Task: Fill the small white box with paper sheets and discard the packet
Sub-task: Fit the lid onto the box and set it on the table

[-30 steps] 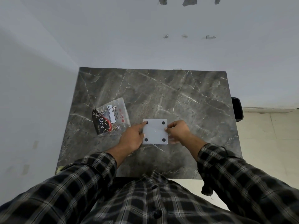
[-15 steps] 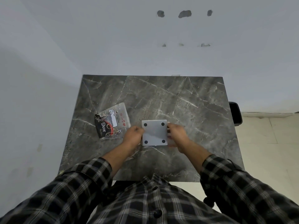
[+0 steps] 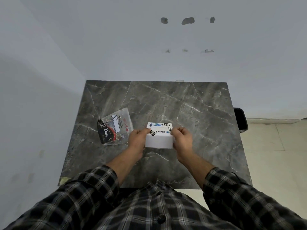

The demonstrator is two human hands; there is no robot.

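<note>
The small white box (image 3: 159,141) is held just above the dark marble table (image 3: 191,105), tilted with its sticker-covered face up and its plain side wall towards me. My left hand (image 3: 137,138) grips its left side and my right hand (image 3: 181,138) grips its right side. A clear plastic packet (image 3: 115,126) with a black "Dove" card and a white label lies flat on the table just left of my left hand, untouched.
The table stands against a white wall at the back and left. A black object (image 3: 240,120) sits past the table's right edge, above a pale tiled floor (image 3: 274,155). My plaid sleeves cover the table's near edge.
The box showed its plain face with four black dots; both hands have turned it over, so the stickered face now shows. The packet has not moved.
</note>
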